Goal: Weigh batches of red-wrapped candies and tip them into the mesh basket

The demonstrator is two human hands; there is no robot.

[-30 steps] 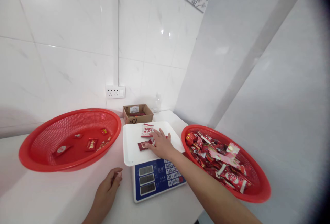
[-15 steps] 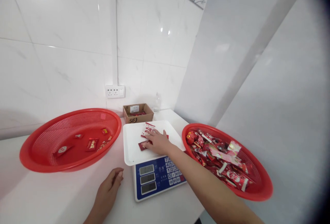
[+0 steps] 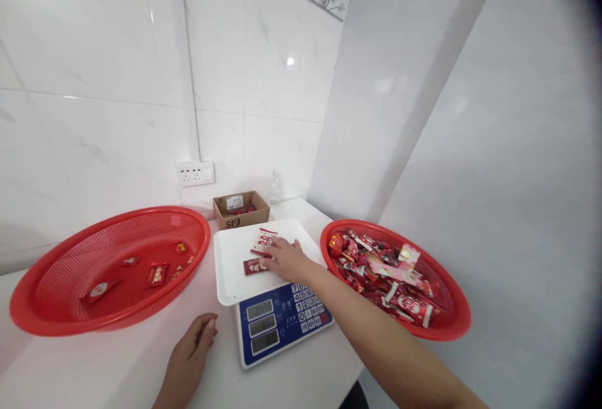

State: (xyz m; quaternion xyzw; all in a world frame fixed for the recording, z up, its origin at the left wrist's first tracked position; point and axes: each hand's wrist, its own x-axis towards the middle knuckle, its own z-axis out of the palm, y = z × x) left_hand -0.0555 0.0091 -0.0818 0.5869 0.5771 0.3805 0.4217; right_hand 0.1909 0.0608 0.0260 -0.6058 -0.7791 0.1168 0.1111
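My right hand (image 3: 288, 261) lies over the white tray (image 3: 226, 271) of a digital scale (image 3: 263, 327), its fingers spread. A white-and-red printed packet (image 3: 261, 241) is under its fingertips, and a dark red packet (image 3: 253, 266) lies by its thumb side. A bit of red wrapper shows behind the hand, mostly hidden. Whether the fingers press on the packets is hard to make out. Left of the scale, my left hand (image 3: 192, 349) rests on the table with its fingers curled together and nothing visible in them.
To the left is a red plastic basket (image 3: 61, 258) with several wrapped sweets. Another red basket (image 3: 458, 308), full of wrapped sweets, stands at the right. Behind the scale are a cardboard box (image 3: 242, 214) and a clear bottle (image 3: 275, 188) near the tiled wall.
The whole view has shifted a little, so things appear farther left. My right hand stays over the packets, uncovering slightly more of the dark red one. My left hand remains on the table.
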